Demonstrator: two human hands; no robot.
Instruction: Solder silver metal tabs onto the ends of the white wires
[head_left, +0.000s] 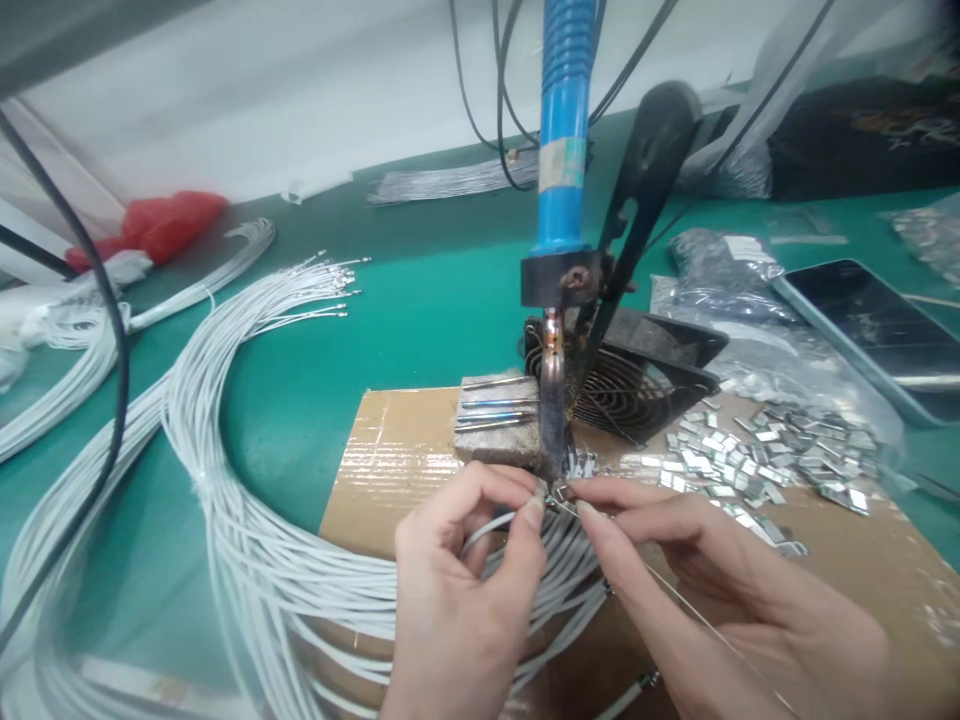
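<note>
My left hand (469,590) pinches the end of a thin white cable (486,527) between thumb and forefinger. Opposite it, my right hand (720,590) is closed on a small metal piece (561,491) at the cable's end, and a thin solder wire (694,608) runs back beneath its fingers. Just above both fingertips stands the bit of an upright soldering iron (553,410) with a blue handle; whether it touches the metal piece I cannot tell. More white cables (559,565) lie under and between my hands, some with metal ends.
A big bundle of white cables (202,440) curves over the green mat (405,310) at left. Cardboard (382,450) lies below my hands, with a grey block (495,440) bearing thin rods. To the right are loose metal tabs (735,455), a black fan (622,380), plastic bags (720,270) and a phone (877,320).
</note>
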